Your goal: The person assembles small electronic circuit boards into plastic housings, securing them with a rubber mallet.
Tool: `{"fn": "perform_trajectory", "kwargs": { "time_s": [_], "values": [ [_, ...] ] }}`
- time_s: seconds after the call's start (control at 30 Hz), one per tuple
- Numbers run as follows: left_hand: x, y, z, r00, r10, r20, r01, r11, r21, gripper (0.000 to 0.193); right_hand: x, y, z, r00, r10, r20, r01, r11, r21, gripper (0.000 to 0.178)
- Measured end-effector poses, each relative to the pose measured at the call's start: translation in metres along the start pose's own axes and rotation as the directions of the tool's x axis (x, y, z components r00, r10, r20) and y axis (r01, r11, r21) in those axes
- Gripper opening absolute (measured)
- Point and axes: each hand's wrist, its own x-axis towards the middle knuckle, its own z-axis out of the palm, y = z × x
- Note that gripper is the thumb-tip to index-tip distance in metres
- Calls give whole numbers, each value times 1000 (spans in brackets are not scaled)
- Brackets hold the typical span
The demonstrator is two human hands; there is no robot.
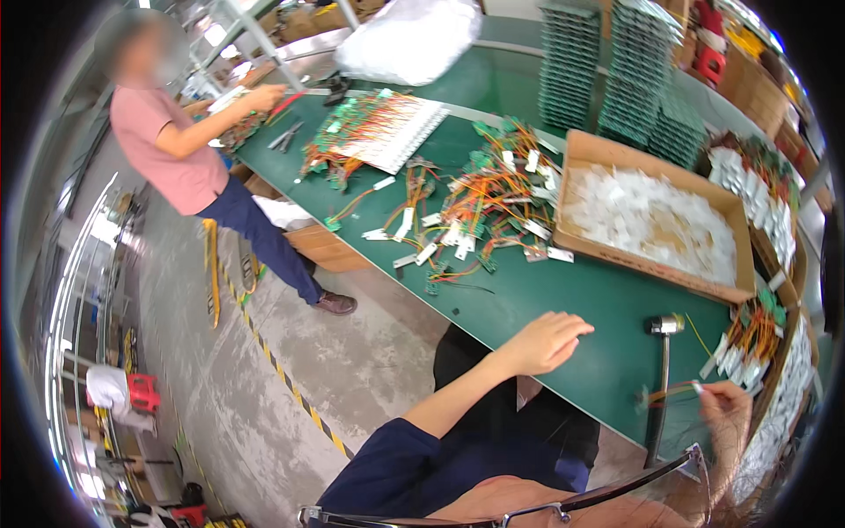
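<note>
My left hand [547, 341] rests at the near edge of the green table [528, 295], fingers stretched out and holding nothing. At the right, my right hand [726, 410] pinches the white end of a small wire harness [673, 393]. Its reddish wires reach left to a blurred end piece, passing over the handle of a hammer [664, 326] that lies with its head pointing away from me. To the right of the hammer sits a bundle of wired boards [750, 341] with orange wires and white strips.
An open cardboard box [656, 257] of small clear white pieces stands right of a tangled heap of wired boards [488, 207]. Stacks of green boards [638, 70] rise behind it. Across the table at the left, a person [172, 145] handles wires near pliers [286, 136].
</note>
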Motion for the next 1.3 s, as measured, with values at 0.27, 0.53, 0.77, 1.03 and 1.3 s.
{"fn": "perform_trajectory", "kwargs": {
  "time_s": [0.27,0.53,0.77,1.03,1.3],
  "values": [
    [17,-2,5,999,20,31,-23,997,77,24,143,-46,-128,913,-274,-301,204,948,-245,26],
    [16,4,-4,997,-61,47,59,998,35,23,300,-102,-181,463,-561,-686,362,826,-432,33],
    [16,3,1,995,-86,48,82,994,73,22,356,24,-126,609,-446,-656,-117,767,-631,32],
    [16,5,-5,992,-105,64,100,992,70,23,357,6,-133,567,-461,-683,-46,810,-585,35],
    [18,6,-6,994,-99,51,95,993,64,26,379,37,-152,625,-553,-552,-156,603,-782,44]
  ]
}}
